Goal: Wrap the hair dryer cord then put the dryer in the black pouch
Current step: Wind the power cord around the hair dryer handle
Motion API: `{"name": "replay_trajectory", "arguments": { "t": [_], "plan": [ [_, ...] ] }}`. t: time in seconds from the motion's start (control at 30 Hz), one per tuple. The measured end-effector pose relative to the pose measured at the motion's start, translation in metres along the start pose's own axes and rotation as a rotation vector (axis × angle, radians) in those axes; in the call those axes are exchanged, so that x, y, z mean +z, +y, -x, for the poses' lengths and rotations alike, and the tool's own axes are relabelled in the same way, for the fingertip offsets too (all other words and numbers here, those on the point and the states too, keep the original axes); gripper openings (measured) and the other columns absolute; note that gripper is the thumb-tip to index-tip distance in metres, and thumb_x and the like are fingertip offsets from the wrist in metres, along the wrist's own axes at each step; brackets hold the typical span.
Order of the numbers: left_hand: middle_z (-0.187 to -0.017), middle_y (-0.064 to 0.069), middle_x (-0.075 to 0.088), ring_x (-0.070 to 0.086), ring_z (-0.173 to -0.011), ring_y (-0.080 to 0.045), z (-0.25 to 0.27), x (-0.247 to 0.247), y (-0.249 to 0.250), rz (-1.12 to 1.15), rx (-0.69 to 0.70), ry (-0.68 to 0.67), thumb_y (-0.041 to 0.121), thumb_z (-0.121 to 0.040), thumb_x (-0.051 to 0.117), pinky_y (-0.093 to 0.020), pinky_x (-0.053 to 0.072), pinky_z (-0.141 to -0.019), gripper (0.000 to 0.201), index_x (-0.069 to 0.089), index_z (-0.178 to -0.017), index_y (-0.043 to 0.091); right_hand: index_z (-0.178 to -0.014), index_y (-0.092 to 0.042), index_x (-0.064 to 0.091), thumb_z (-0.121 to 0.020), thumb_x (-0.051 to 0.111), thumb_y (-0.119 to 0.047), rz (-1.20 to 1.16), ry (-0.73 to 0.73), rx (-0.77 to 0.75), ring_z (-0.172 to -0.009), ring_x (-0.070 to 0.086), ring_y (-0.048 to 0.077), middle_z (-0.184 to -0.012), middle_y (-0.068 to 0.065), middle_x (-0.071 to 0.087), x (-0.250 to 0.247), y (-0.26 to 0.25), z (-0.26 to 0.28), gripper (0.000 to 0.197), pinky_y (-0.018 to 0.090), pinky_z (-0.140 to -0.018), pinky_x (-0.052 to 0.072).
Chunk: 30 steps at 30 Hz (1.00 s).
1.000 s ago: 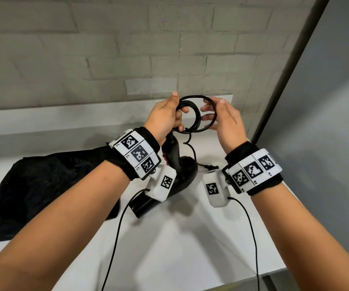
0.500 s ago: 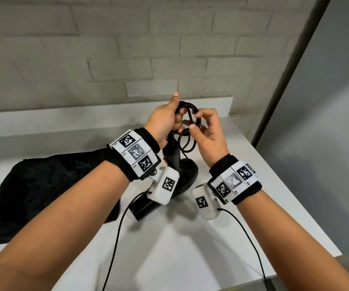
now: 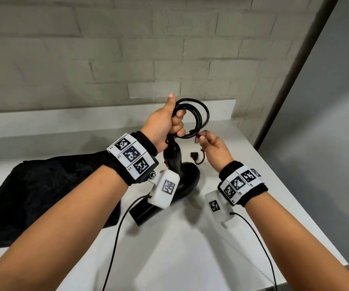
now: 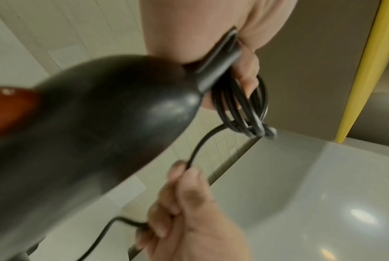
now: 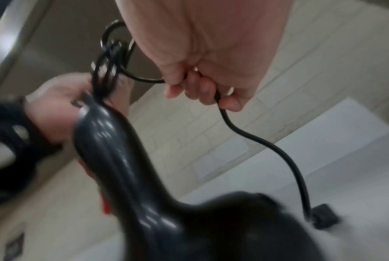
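Nearest, bare white table [image 3: 169, 259] with two thin black camera leads [image 3: 115, 238] trailing toward its front edge. Farther in, near mid-table, the black dryer [image 3: 187, 181], barrel end down on the table, handle rising upright toward the left hand. Left of the dryer, crumpled flat on the table and partly under the left forearm, the black pouch [image 3: 43, 194], not yet holding anything. Just right of the dryer and beyond its body, hanging from the right hand a little above the table, the plug [image 3: 194, 155]. Above and right of the dryer, the right hand [image 3: 213, 147], fingers curled, pinching the loose tail of the cord between thumb and fingertips; from the wrist view, cord running through the closed fingers [image 5: 202, 88] and down to the plug [image 5: 323, 219]. Directly above the dryer, the left hand [image 3: 165, 124], thumb pointing up, fingers closed round the top of the handle together with one side of the coiled cord [image 3: 192, 118]; several round loops standing free to the right of that hand, the lowest arc touching the right hand's fingertips. Beyond the dryer, a raised white ledge [image 3: 85, 120] along the back of the table, then a pale brick wall [image 3: 127, 49].
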<state>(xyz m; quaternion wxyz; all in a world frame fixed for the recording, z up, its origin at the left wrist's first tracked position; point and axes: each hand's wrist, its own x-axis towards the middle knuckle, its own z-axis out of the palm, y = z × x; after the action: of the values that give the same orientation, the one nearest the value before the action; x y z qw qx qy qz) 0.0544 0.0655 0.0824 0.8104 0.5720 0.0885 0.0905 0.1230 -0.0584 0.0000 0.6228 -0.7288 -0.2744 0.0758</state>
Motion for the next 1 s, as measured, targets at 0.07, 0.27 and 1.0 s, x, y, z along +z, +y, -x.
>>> {"name": "replay_trajectory", "arguments": {
  "t": [0.07,0.27,1.0],
  "plan": [
    [-0.033,0.013,0.020,0.016,-0.028,-0.005,0.000,-0.001,0.000,0.005,-0.003,-0.013,0.049,-0.096,0.025,-0.016,0.029,-0.036,0.053,0.036,-0.056,0.016,-0.065,-0.018,0.047,-0.093,0.036,0.000,0.146,-0.007,0.054,-0.056,0.042,0.006,-0.066,0.004,0.045,-0.009,0.013,-0.002,0.036,0.006,-0.048,0.032],
    [-0.034,0.013,0.018,0.016,-0.029,-0.005,0.003,0.004,0.000,-0.096,-0.004,-0.058,0.049,-0.094,0.034,-0.016,0.028,-0.036,0.051,0.032,-0.054,0.016,-0.070,-0.021,0.053,-0.092,0.041,-0.010,0.451,-0.059,0.139,-0.066,0.048,0.009,-0.068,-0.008,0.055,-0.021,0.031,-0.011,0.028,0.006,-0.063,0.036],
    [-0.032,0.012,0.024,0.019,-0.026,-0.003,0.004,0.001,-0.003,-0.014,0.091,-0.027,0.002,-0.089,0.044,-0.014,0.024,-0.033,0.038,0.036,-0.055,0.016,-0.078,-0.018,0.057,-0.072,0.062,-0.033,-0.509,-0.161,-0.002,-0.046,0.044,0.004,-0.060,-0.005,0.068,0.015,-0.041,0.005,0.017,0.018,-0.047,0.032]
  ]
}}
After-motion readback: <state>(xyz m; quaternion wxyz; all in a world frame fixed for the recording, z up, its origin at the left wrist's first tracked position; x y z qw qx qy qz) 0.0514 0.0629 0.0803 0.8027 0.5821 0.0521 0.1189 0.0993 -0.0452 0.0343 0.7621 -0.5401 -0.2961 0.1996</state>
